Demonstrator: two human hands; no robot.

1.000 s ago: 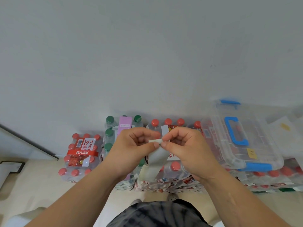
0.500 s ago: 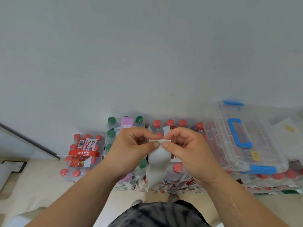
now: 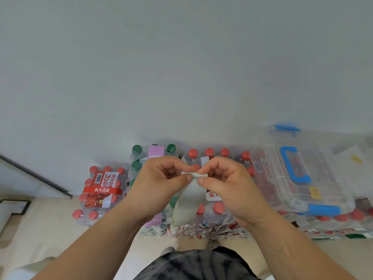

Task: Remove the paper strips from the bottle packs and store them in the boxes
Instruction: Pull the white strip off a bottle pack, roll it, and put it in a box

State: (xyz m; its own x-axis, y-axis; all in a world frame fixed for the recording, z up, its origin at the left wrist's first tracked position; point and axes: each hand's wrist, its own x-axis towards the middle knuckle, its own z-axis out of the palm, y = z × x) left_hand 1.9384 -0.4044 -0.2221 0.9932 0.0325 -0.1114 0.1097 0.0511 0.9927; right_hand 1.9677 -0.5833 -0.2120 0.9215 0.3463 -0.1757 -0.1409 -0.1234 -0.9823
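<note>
- Pale wall (image 3: pixel 181 67) fills most of the view; at its foot, on a beige floor (image 3: pixel 40 229), stand shrink-wrapped bottle packs: a red-capped pack (image 3: pixel 101 190) at the left and a green-capped pack (image 3: pixel 137 158) in the middle
- More red-capped bottles lie under a clear box (image 3: pixel 302 178) with a blue handle, whose lid looks closed
- Left hand (image 3: pixel 159 184) and right hand (image 3: pixel 228 184) meet in front of the packs, each pinching the top end of a pale paper strip (image 3: pixel 189 199) between thumb and forefinger; the rest of it hangs free below
- Half a second ago that top edge lay flat between the thumbs; now it is turned over into a small roll, while the hands have barely shifted
- So this strip is probably off its pack and being rolled up for the box, which would need opening first
- A purple strip (image 3: pixel 155 151) and a white strip (image 3: pixel 204 161) remain on the packs behind
</note>
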